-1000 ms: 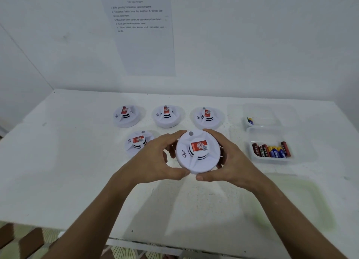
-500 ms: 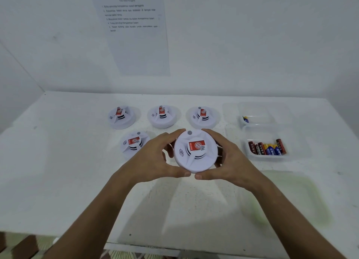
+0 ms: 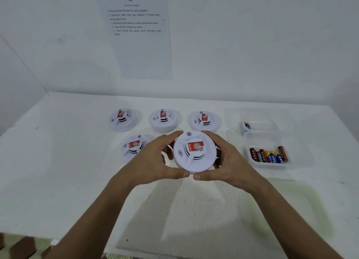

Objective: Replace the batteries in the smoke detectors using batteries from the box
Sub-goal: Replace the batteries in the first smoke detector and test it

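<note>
- Four smoke detectors sit face up on the white table (image 3: 58,181): one at the far left of the back row (image 3: 122,119), one in the middle of that row (image 3: 163,119), one at its right end (image 3: 204,120), and one in the front row (image 3: 133,147), just beside the left hand. All look closed; nothing shows whether any has had its batteries changed.
- The left hand (image 3: 153,161) grips the left rim of the fifth smoke detector (image 3: 194,152), fingers curled over the far edge and thumb along the near edge.
- That detector is held above the table, face up, label toward the camera. Its back is hidden, so I cannot tell whether the cover is on or off.
- The right hand (image 3: 231,161) clasps the right rim in the same way; the two thumb tips nearly meet at the near edge.
- To the right, well apart from the hands, a clear box (image 3: 266,162) holds a row of red and blue batteries (image 3: 269,154). Behind it a second clear box (image 3: 272,120) holds what looks like a single battery (image 3: 247,125).
- Judging from this, the task is at an early stage on this detector: opening it, taking out the old batteries, fitting fresh ones from the box and closing it are all left to do.
</note>
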Action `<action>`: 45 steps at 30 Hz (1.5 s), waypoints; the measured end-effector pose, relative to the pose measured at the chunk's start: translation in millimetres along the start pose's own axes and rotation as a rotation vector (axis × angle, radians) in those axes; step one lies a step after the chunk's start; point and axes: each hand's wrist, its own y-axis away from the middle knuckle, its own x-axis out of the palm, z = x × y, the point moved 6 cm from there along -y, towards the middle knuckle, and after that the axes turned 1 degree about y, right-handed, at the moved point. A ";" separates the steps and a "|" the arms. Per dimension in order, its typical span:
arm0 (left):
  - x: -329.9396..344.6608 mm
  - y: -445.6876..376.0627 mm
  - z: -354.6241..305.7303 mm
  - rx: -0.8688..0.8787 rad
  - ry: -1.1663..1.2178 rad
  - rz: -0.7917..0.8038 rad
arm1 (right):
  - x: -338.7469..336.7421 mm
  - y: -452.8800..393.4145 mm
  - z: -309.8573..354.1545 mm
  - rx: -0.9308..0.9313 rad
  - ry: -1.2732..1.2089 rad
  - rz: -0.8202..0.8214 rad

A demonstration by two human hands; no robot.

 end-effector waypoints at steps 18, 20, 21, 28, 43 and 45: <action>-4.2 -0.9 -1.1 0.008 -0.025 -0.048 | 3.5 -11.6 -3.6 -0.004 -0.005 0.011; -4.5 -2.2 0.0 0.002 -0.026 -0.055 | 3.1 -11.7 -3.8 -0.007 -0.020 0.018; -4.6 -2.7 0.7 0.001 -0.027 -0.056 | 3.0 -12.0 -4.0 -0.007 -0.023 0.019; -5.9 -7.1 5.5 -0.007 -0.025 -0.060 | 0.0 -15.8 -9.3 0.016 0.077 -0.032; -3.1 -21.9 32.9 -0.079 -0.029 -0.015 | 2.3 -35.2 -26.7 0.044 0.175 -0.025; -2.0 -24.7 38.4 -0.086 -0.025 -0.015 | 4.7 -41.1 -31.7 0.036 0.182 -0.021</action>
